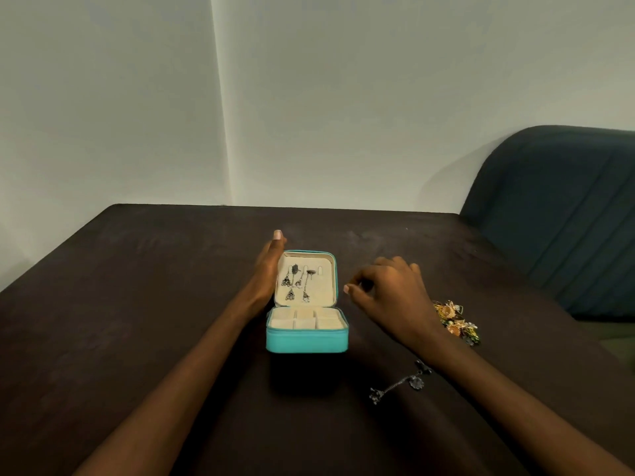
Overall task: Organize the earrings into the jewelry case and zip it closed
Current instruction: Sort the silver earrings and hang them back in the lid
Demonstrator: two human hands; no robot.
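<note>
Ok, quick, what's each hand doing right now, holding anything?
Left hand: open, fingers straight, flat against the left side of the jewelry case lid.
Right hand: fingers curled beside the lid; whether it pinches anything cannot be told.

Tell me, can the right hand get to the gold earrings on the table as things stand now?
Probably yes. The gold earrings lie on the table just beside the right hand, at its wrist, with nothing between them.

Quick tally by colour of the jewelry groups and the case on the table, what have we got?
Teal jewelry case: 1
Silver earrings set hanging in the lid: 1
Gold earrings pile: 1
Dark silver chain piece: 1
Total: 4
</note>
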